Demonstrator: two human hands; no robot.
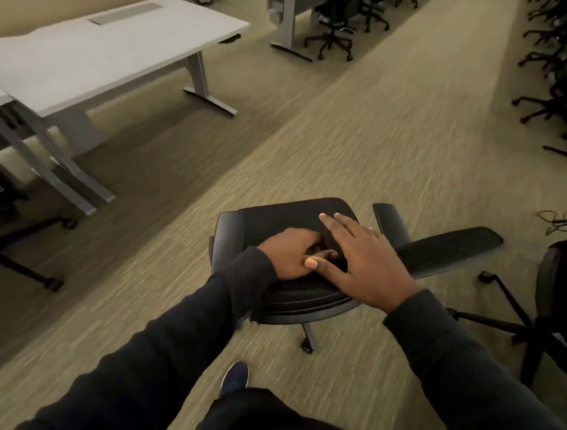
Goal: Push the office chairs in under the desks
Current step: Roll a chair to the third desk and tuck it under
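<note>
Hands first: left hand (287,257) curled round top edge of black mesh office chair (285,215), right hand (364,264) laid flat beside it, fingers straight. Chair out on carpet (392,138), well apart from white grey-legged desk (120,45). Risk: uneven push, castors (307,346) swivelling, clipped desk leg (197,74).

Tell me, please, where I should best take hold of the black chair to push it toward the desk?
Take the chair by the top rim of its backrest, from behind. That rim curves across the side nearest you, the armrests point away, and the left hand seems to curl there.
</note>
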